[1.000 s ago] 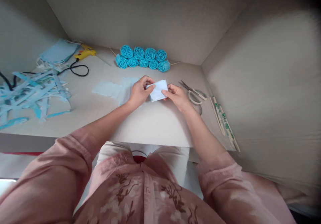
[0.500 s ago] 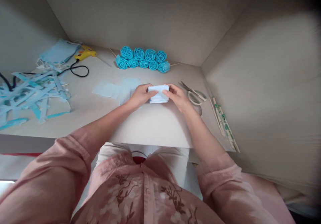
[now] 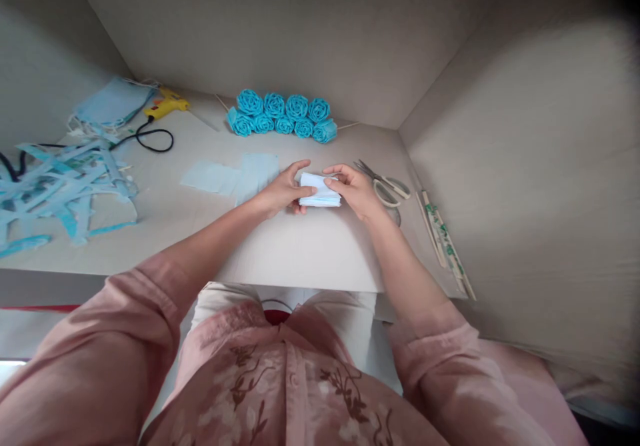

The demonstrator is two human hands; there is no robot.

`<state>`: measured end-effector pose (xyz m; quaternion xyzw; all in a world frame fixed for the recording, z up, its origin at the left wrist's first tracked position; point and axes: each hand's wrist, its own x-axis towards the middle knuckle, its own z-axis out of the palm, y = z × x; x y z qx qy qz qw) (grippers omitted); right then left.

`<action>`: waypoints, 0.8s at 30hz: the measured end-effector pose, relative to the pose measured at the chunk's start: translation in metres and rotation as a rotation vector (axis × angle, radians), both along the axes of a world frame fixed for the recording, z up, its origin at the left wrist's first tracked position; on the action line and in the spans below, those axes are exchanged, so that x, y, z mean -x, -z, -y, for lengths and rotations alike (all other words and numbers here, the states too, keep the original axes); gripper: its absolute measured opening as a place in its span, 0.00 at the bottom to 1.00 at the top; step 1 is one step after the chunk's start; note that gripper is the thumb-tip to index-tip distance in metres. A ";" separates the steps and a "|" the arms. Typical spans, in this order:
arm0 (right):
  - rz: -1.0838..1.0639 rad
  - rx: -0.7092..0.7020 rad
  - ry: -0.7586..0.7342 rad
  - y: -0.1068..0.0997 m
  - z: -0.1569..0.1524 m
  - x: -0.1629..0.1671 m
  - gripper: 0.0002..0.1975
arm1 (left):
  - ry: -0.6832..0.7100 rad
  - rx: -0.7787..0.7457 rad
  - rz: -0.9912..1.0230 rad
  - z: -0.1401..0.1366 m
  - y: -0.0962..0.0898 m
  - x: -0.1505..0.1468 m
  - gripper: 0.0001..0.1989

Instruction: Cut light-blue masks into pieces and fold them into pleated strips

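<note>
A small stack of pale blue-white fabric pieces (image 3: 321, 197) is held between my hands above the table. My left hand (image 3: 286, 189) grips its left side, thumb on top, with some fingertips showing below and the index finger lifted off. My right hand (image 3: 351, 189) pinches the right side, its thumb pressing the top and its index finger raised. Loose light-blue fabric pieces (image 3: 215, 178) lie flat just left of my left hand. Scissors with pale handles (image 3: 387, 186) rest beside my right hand, partly behind it.
Blue fabric roses (image 3: 284, 114) sit in two rows near the back wall. At the left are a yellow glue gun (image 3: 166, 104) with a black cord, face masks (image 3: 111, 103) and a heap of cut blue strips (image 3: 70, 186). Wooden sticks (image 3: 445, 243) lie along the right wall.
The fingers of both hands have lifted from the far edge of the stack. The stack is tilted slightly, showing more of its layered near edge. The view has shifted a little.
</note>
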<state>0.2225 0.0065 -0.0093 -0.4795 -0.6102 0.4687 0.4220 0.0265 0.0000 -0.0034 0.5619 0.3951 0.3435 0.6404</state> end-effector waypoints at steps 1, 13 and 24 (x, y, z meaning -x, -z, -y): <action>0.037 0.026 -0.020 0.001 -0.001 -0.001 0.16 | 0.017 -0.012 -0.040 0.000 0.001 0.001 0.44; 0.455 -0.164 -0.017 0.016 -0.006 -0.004 0.11 | 0.005 -1.034 -0.670 -0.001 0.011 -0.003 0.14; 0.546 -0.431 0.112 0.006 0.000 0.000 0.06 | 0.208 -1.124 -0.741 0.014 0.019 -0.015 0.18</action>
